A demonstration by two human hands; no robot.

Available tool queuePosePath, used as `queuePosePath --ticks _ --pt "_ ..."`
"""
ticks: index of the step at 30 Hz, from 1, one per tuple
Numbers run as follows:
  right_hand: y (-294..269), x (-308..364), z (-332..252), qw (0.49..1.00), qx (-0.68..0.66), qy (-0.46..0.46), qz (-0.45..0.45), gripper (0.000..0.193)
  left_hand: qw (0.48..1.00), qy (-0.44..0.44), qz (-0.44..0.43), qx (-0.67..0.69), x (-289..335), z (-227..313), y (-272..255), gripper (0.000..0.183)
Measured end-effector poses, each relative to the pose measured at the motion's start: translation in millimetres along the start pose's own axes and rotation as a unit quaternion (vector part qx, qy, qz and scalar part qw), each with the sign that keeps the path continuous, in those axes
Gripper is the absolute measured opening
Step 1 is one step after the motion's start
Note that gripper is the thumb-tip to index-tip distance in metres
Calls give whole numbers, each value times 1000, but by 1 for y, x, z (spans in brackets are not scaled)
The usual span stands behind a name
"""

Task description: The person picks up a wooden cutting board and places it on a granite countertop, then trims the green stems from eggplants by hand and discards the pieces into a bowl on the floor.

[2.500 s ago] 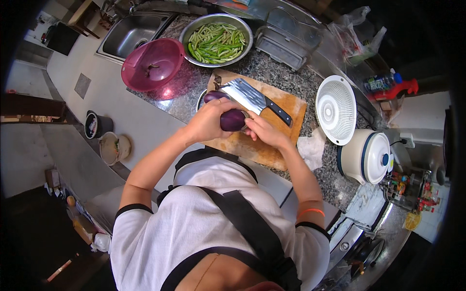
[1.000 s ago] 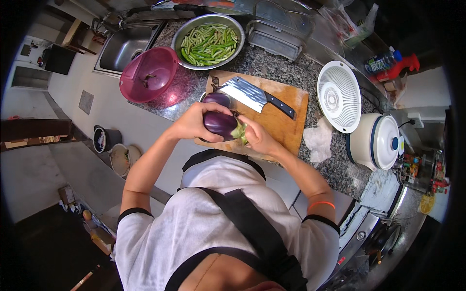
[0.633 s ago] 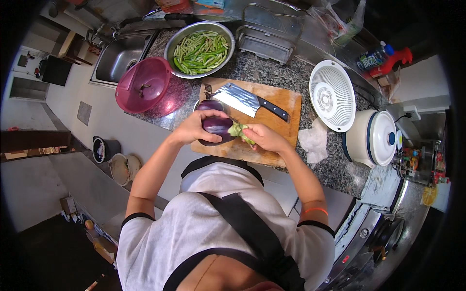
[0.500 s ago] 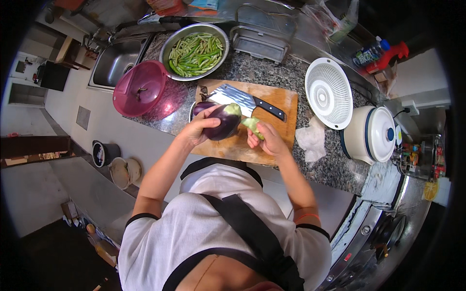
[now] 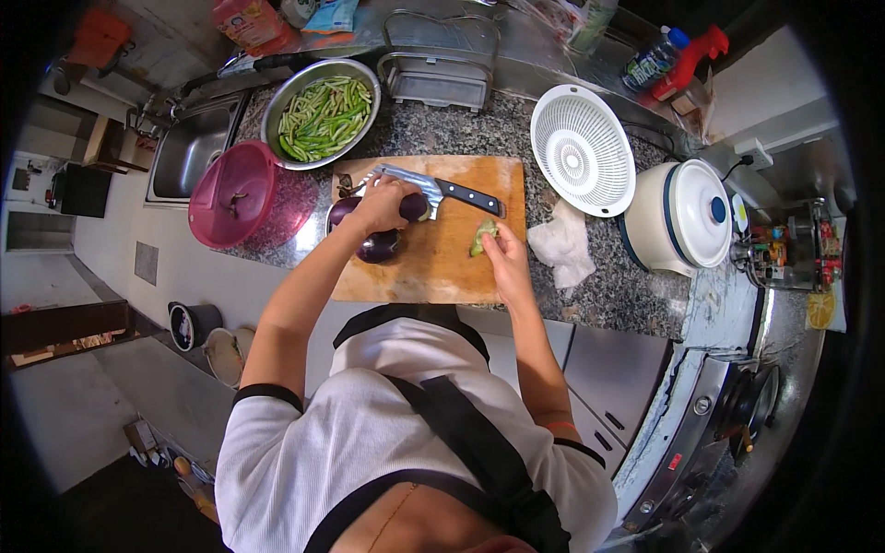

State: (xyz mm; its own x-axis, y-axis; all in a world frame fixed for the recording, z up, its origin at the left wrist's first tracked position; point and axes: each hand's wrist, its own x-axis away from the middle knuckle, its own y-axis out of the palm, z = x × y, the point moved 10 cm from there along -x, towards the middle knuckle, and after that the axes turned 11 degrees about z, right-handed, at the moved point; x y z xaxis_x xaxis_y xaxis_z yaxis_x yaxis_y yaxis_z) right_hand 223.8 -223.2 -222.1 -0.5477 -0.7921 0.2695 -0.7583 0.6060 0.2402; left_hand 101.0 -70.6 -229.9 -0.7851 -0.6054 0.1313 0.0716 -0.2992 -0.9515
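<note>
My left hand curls round a purple eggplant, low over the left part of the wooden cutting board. Under and beside that hand are another dark eggplant and part of a further one. Pinched in the fingers of my right hand is the pale green cut-off cap of an eggplant, above the board's right side. A cleaver lies across the far part of the board, its blade partly hidden by my left hand. A dark, dried-looking scrap is at the far left corner.
Beyond the board stands a steel bowl of green beans, with a pink basin left of it. A white colander, crumpled white cloth and lidded cooker are on the right. A sink is at far left.
My left hand has moved away from me, bringing the eggplant down to the others on the board. My right hand has drawn apart to the right with the green cap. The view has shifted.
</note>
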Motion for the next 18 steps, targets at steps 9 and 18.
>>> queuePosePath --ticks 9,18 --pt "36 -4 -17 987 124 -99 -15 12 817 -108 74 561 47 55 -34 37" --pt "184 58 -70 888 279 -309 -194 9 720 -238 249 602 152 -20 -67 10"
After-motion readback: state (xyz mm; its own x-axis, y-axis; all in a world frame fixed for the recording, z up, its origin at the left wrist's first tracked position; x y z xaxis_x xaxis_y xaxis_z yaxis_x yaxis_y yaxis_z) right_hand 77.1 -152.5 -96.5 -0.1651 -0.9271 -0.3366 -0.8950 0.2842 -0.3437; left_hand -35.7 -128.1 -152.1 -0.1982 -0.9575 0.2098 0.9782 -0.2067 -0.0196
